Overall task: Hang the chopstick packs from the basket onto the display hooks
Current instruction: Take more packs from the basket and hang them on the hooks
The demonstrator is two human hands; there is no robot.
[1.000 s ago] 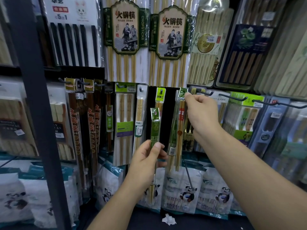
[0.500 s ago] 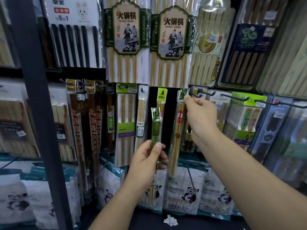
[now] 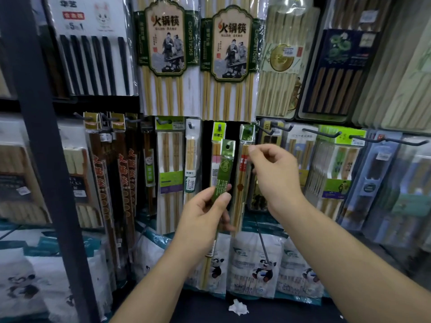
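My left hand point(image 3: 205, 213) grips a narrow chopstick pack with a green label point(image 3: 224, 166) by its middle and holds it upright in front of the display. Just right of it, a second pack with a red band point(image 3: 242, 173) hangs from a hook point(image 3: 250, 131) by its green header. My right hand point(image 3: 275, 173) hovers beside that hanging pack, below the hook, fingers loosely curled and holding nothing. The basket is out of sight.
Bare black hooks point(image 3: 323, 134) jut out to the right of the hung pack. Other chopstick packs fill the wall around them. Panda-printed bags point(image 3: 256, 264) stand along the bottom shelf, a crumpled paper scrap point(image 3: 238, 307) lies below, and a dark upright post point(image 3: 46, 159) stands at left.
My right hand let go of the red-banded pack's header at the hook and dropped a little lower; the pack now hangs by itself. My left hand kept its pack nearly still.
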